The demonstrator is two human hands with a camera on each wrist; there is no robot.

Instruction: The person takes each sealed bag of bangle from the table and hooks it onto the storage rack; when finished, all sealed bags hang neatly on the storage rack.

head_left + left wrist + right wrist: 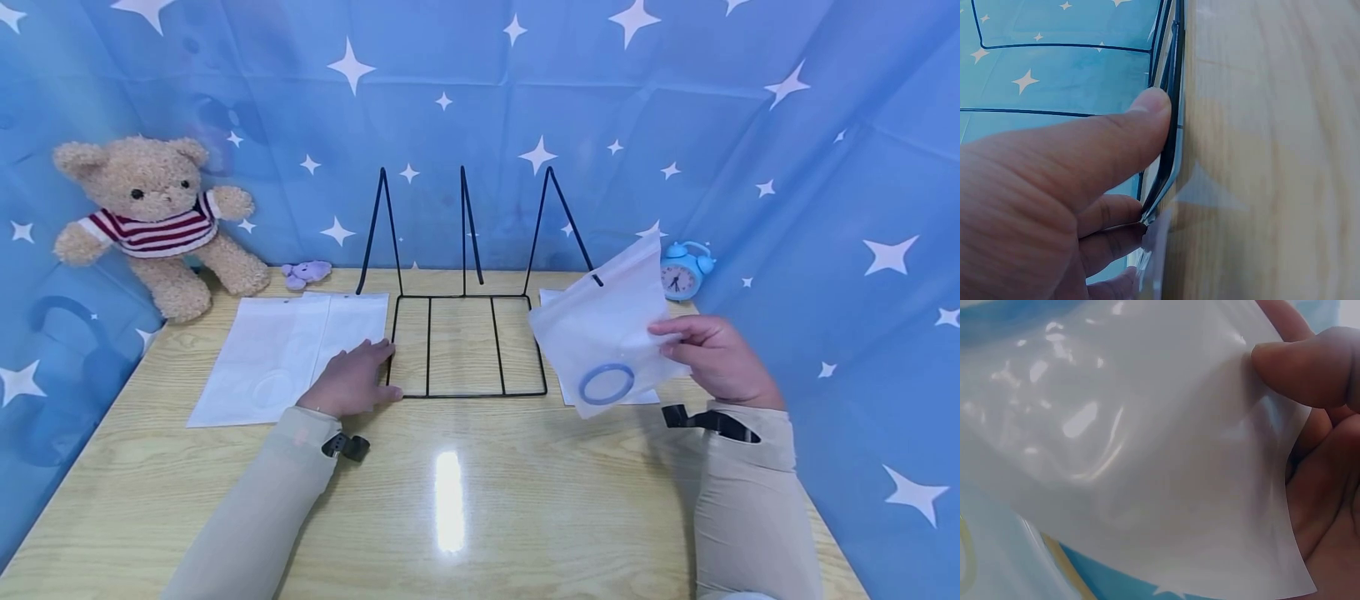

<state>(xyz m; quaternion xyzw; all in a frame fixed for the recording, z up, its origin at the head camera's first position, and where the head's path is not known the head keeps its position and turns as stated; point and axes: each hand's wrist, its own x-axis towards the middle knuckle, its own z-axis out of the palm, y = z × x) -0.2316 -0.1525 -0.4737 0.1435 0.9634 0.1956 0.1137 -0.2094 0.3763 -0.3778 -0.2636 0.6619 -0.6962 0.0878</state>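
Observation:
A black wire rack (460, 397) with pointed V-shaped uprights stands mid-table. My left hand (352, 379) rests at its front left corner. In the left wrist view the thumb (1152, 106) presses on the side wire, with the other fingers beside it along the same wire. On the right, my right hand (716, 354) pinches the edge of a translucent white plastic bag (600, 325) between thumb and fingers. The bag hangs tilted over the rack's right side, and a blue ring (581, 387) shows near its bottom. The bag's glossy sheet (1166, 462) fills most of the right wrist view.
White plastic bags (251, 358) lie flat left of the rack, partly under my left hand. Another white bag (645, 397) lies beneath the held one. Behind are a teddy bear (150, 196), a small purple toy (306, 273), a blue alarm clock (681, 275) and a starry curtain (480, 125).

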